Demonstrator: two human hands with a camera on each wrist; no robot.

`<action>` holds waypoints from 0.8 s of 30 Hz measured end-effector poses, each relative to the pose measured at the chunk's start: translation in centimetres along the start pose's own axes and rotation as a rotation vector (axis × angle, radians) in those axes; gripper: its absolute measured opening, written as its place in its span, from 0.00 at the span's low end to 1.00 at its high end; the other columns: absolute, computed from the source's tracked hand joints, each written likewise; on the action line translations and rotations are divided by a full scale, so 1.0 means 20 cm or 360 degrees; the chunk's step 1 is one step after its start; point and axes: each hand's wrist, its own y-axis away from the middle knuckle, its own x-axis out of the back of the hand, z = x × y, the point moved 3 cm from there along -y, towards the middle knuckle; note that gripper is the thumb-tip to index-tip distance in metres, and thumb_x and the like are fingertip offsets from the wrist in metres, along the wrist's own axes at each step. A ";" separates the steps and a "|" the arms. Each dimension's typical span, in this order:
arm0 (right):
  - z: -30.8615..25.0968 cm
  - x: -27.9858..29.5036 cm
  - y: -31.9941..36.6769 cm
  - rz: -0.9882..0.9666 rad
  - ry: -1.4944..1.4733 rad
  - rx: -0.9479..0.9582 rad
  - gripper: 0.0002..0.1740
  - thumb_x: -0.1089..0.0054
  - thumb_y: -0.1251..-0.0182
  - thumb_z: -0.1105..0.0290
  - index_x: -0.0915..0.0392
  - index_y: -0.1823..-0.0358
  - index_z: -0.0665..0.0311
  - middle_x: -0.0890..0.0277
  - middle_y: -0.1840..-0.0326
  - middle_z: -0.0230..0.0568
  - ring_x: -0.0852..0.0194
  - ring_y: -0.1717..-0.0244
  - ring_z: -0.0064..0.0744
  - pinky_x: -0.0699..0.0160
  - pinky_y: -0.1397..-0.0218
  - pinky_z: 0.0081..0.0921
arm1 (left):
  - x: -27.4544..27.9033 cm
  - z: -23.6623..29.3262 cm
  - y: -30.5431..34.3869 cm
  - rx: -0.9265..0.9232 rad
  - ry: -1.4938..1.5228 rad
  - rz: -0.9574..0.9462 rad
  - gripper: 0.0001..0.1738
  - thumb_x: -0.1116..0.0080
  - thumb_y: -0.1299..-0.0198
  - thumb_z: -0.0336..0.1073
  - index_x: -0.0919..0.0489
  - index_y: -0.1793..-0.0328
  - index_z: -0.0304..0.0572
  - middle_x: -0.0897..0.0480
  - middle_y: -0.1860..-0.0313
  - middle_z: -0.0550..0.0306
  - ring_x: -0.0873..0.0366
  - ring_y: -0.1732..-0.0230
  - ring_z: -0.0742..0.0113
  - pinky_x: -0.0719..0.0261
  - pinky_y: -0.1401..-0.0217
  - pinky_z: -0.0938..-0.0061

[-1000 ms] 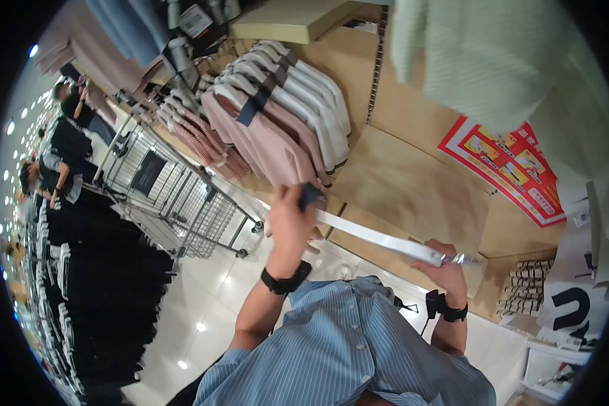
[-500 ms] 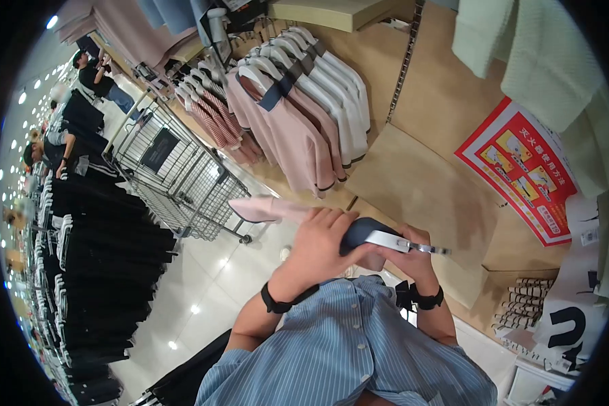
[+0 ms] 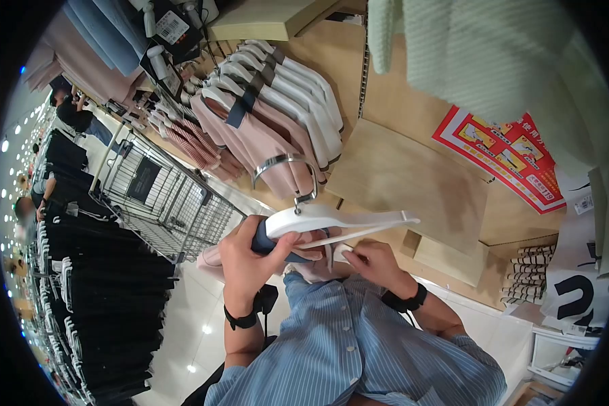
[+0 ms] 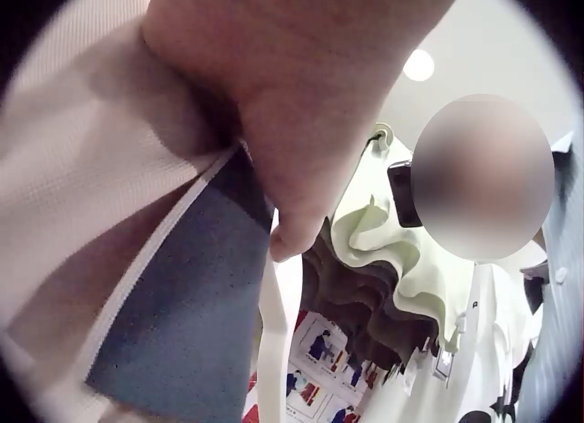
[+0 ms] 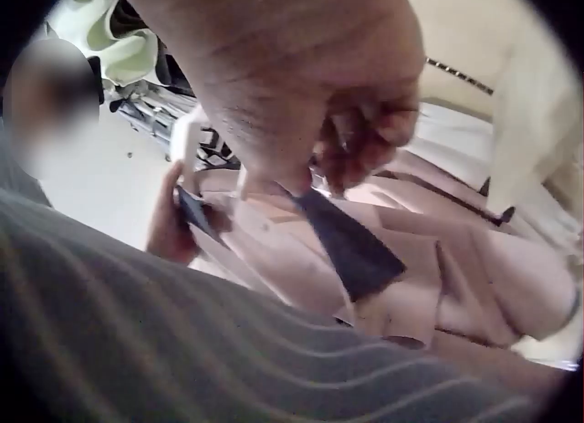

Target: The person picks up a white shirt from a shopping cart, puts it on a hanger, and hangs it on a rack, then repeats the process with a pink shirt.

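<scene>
Here: left hand clamped round the navy collar of a pink polo shirt on a white hanger. Right hand has its fingers curled, pinching the shirt beneath.

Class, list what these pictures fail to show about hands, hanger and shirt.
Pink shirt: head view, left hand and white hanger cover most.
What the right hand pinches: right wrist view, its fingers cover it.
White hanger: left wrist view, the hand hides its top, bottom edge cuts it.
</scene>
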 end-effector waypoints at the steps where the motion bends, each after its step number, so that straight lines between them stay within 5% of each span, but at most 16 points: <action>1: 0.03 -0.04 -0.03 0.0111 0.0039 0.0135 0.11 0.32 0.44 0.65 0.20 0.64 0.63 0.23 0.64 0.47 0.26 0.64 0.50 0.27 0.60 0.38 | 0.01 0.01 0.01 -0.0014 0.0036 -0.0010 0.21 0.29 0.53 0.41 0.24 0.67 0.30 0.24 0.80 0.54 0.28 0.78 0.75 0.30 0.74 0.78; 3: 0.07 -0.10 -0.13 0.0333 0.0124 0.0417 0.19 0.35 0.41 0.59 0.20 0.51 0.60 0.24 0.49 0.51 0.27 0.50 0.56 0.26 0.49 0.45 | 0.01 0.05 0.02 -0.0066 0.0143 -0.0023 0.23 0.28 0.54 0.43 0.25 0.68 0.30 0.25 0.80 0.55 0.29 0.78 0.76 0.31 0.75 0.79; 5: 0.18 -0.25 -0.21 0.0047 -0.0349 0.0366 0.24 0.35 0.41 0.59 0.24 0.44 0.59 0.31 0.39 0.51 0.33 0.42 0.57 0.31 0.41 0.46 | -0.01 0.09 0.05 -0.0135 0.0278 -0.0056 0.24 0.27 0.56 0.44 0.25 0.68 0.30 0.24 0.79 0.57 0.29 0.78 0.76 0.31 0.74 0.79; 8: 0.16 -0.33 -0.29 -0.0158 -0.1096 -0.0210 0.23 0.35 0.42 0.63 0.23 0.44 0.62 0.23 0.46 0.52 0.24 0.48 0.45 0.26 0.45 0.39 | 0.02 0.12 0.08 -0.0125 0.0366 -0.0118 0.26 0.26 0.58 0.46 0.24 0.67 0.31 0.24 0.77 0.59 0.30 0.76 0.76 0.30 0.71 0.80; 9: 0.10 -0.28 -0.31 -0.0289 -0.0893 -0.0373 0.21 0.36 0.41 0.67 0.22 0.46 0.64 0.21 0.51 0.52 0.21 0.53 0.41 0.23 0.48 0.34 | 0.05 0.11 0.09 -0.0110 0.0360 -0.0121 0.26 0.26 0.58 0.46 0.24 0.66 0.31 0.24 0.75 0.59 0.29 0.74 0.76 0.29 0.69 0.80; 10: 0.15 -0.28 -0.32 -0.0005 -0.1009 0.0056 0.17 0.38 0.41 0.74 0.21 0.49 0.68 0.17 0.61 0.48 0.19 0.60 0.33 0.21 0.53 0.27 | 0.09 0.09 0.10 -0.0081 0.0422 -0.0015 0.24 0.25 0.59 0.44 0.23 0.66 0.32 0.23 0.75 0.59 0.28 0.74 0.76 0.30 0.70 0.80; 13: 0.26 -0.04 -0.30 -0.0016 -0.0821 -0.0444 0.16 0.40 0.42 0.79 0.21 0.51 0.69 0.17 0.63 0.40 0.21 0.64 0.29 0.23 0.57 0.23 | 0.22 -0.05 0.15 0.0071 0.0521 0.0395 0.25 0.24 0.61 0.45 0.25 0.67 0.34 0.26 0.77 0.64 0.32 0.75 0.80 0.35 0.74 0.82; 15: 0.28 0.14 -0.25 0.0104 -0.0910 -0.0515 0.14 0.38 0.43 0.79 0.21 0.54 0.67 0.20 0.65 0.32 0.23 0.66 0.20 0.26 0.66 0.15 | 0.32 -0.24 0.19 0.0043 0.0337 0.0329 0.24 0.23 0.60 0.43 0.25 0.69 0.33 0.28 0.78 0.65 0.36 0.76 0.79 0.38 0.75 0.82; 18: 0.15 0.32 -0.23 0.0383 -0.0836 -0.0741 0.13 0.43 0.47 0.82 0.22 0.58 0.68 0.21 0.67 0.34 0.26 0.70 0.20 0.30 0.70 0.15 | 0.32 -0.30 0.21 0.0131 0.0304 0.0295 0.22 0.23 0.58 0.40 0.25 0.70 0.32 0.28 0.78 0.66 0.38 0.76 0.79 0.41 0.75 0.81; 24: 0.08 0.36 -0.32 0.0565 -0.0908 -0.0605 0.11 0.44 0.46 0.80 0.22 0.60 0.69 0.21 0.69 0.38 0.26 0.71 0.22 0.29 0.68 0.21 | 0.34 -0.41 0.27 0.0156 0.0147 0.0229 0.23 0.22 0.59 0.40 0.22 0.68 0.30 0.23 0.75 0.61 0.31 0.72 0.77 0.34 0.69 0.81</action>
